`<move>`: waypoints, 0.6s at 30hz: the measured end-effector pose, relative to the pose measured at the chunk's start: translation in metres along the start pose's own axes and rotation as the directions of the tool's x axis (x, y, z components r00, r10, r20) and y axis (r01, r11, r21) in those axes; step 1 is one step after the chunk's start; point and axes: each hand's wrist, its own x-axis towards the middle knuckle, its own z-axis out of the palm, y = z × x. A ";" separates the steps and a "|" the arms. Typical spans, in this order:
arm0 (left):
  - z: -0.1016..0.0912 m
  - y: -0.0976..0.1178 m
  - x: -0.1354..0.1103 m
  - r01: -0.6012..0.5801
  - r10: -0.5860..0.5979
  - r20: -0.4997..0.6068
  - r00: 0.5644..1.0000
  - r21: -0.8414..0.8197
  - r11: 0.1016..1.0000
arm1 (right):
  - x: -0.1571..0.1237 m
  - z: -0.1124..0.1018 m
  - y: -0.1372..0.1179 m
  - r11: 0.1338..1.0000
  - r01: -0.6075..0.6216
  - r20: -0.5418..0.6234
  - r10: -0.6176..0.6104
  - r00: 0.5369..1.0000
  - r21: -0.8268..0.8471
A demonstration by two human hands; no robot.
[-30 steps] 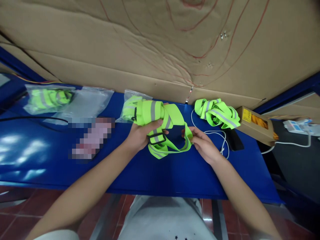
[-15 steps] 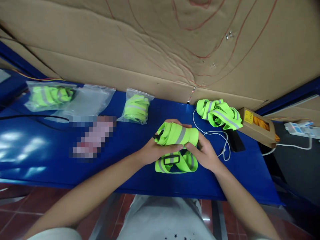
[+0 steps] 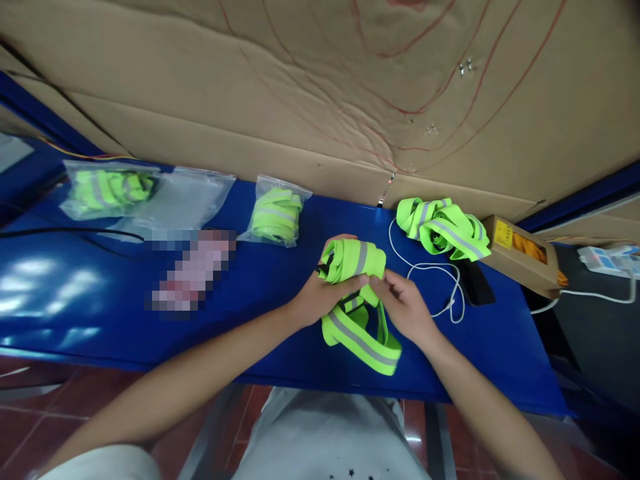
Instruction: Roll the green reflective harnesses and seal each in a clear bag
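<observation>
A neon yellow-green reflective strap [image 3: 345,260] with a grey stripe is partly rolled into a bundle above the table. My left hand [image 3: 320,293] wraps around the roll from the left, thumb across its lower side. My right hand [image 3: 403,303] pinches the strap at the roll's lower right edge. A loose loop of the same strap hangs below the hands toward the table's front edge, with a black buckle partly hidden near my left thumb.
On the blue table [image 3: 270,280] are a bagged strap [image 3: 275,217], another bagged strap [image 3: 107,190], clear plastic bags [image 3: 185,200], and a blurred-out pinkish item [image 3: 195,270]. To the right lie a loose strap pile [image 3: 443,227], white cable [image 3: 457,287], dark phone-like object [image 3: 477,283] and cardboard box [image 3: 525,253]. Cardboard stands behind.
My right hand has shifted from around the roll's right side to a pinch at its lower edge. The hanging loop has swung lower and right, and its buckle has turned partly out of sight.
</observation>
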 end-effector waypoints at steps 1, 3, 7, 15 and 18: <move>0.000 -0.002 0.000 0.037 -0.037 0.006 0.999 0.012 0.999 | 0.000 0.004 0.003 0.991 0.062 -0.034 -0.066 0.997 -0.117; 0.000 -0.006 -0.001 0.135 -0.136 0.018 0.991 0.039 0.990 | -0.001 0.008 0.009 0.919 0.172 -0.058 -0.206 0.977 -0.354; -0.002 -0.012 0.001 0.263 -0.262 -0.024 0.965 0.029 0.964 | 0.001 -0.002 0.008 0.749 0.309 0.104 -0.308 0.946 -0.587; -0.004 -0.009 0.000 0.238 -0.239 0.027 0.971 0.052 0.970 | 0.002 -0.037 -0.007 0.844 0.269 0.046 -0.281 0.959 -0.463; -0.005 0.000 -0.001 0.247 -0.250 0.146 0.957 0.037 0.968 | 0.004 -0.036 -0.008 0.951 0.255 -0.021 -0.262 0.965 -0.175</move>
